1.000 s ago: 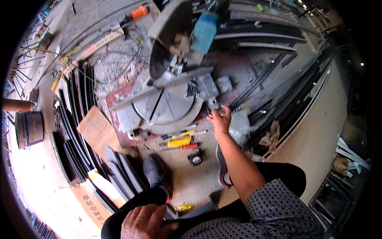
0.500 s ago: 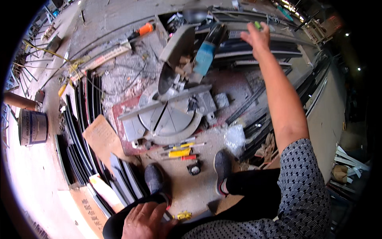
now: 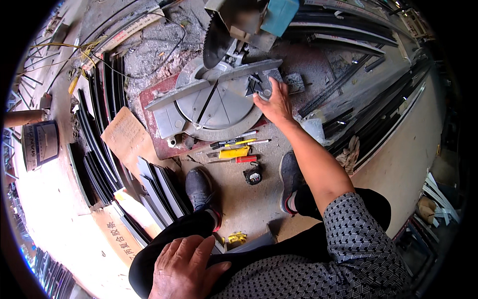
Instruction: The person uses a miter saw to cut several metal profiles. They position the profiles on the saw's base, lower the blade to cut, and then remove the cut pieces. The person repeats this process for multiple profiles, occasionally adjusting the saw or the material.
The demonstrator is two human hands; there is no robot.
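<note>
My right hand hovers over the right side of the mitre saw's base, thumb and fingers apart. Small dark cut pieces lie beside its fingertips against the metal fence; I cannot tell whether it touches them. The toothed saw blade is raised behind the fence. My left hand rests on my left thigh, palm down, its fingers stretched out. In front of the saw lie several pens, a yellow utility knife, a red-handled tool and a black tape measure.
Long black strips and grey profiles lie on the left by a brown cardboard sheet. A bucket stands farther left. More black profiles lie at the far right. A work glove rests near my right foot.
My right hand has come down and left from over the far-right profiles to the saw base. The view has tilted down toward my feet. My left hand stays on my thigh.
</note>
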